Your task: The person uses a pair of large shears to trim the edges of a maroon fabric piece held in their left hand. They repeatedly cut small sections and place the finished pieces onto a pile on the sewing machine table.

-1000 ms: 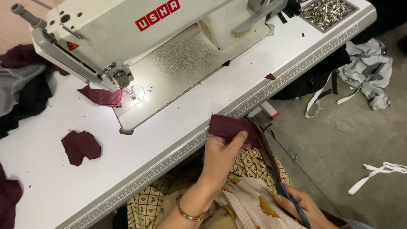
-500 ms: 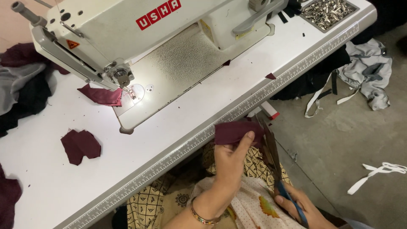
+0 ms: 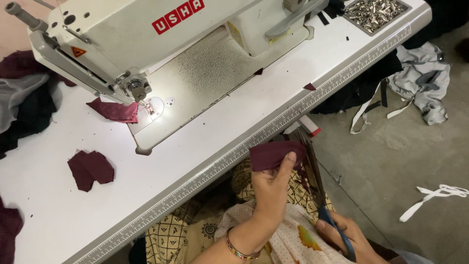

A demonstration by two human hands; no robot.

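Observation:
My left hand (image 3: 269,188) pinches a small maroon fabric piece (image 3: 273,153) just below the table's front edge, over my lap. My right hand (image 3: 342,233) grips blue-handled scissors (image 3: 317,188), whose long blades reach up along the right side of that piece. A white sewing machine (image 3: 146,34) stands on the white table (image 3: 205,161). Another maroon piece (image 3: 115,110) lies beside the needle, and a folded maroon piece (image 3: 90,168) rests on the table at the left.
A tray of metal clips (image 3: 376,11) sits at the table's far right corner. Dark and grey cloth (image 3: 24,105) is heaped at the left. Grey garments (image 3: 422,80) and white strips (image 3: 432,198) lie on the concrete floor at the right.
My left hand has lowered the maroon piece from the table edge and drawn it slightly right, toward the scissor blades. The right hand with the scissors has come up a little.

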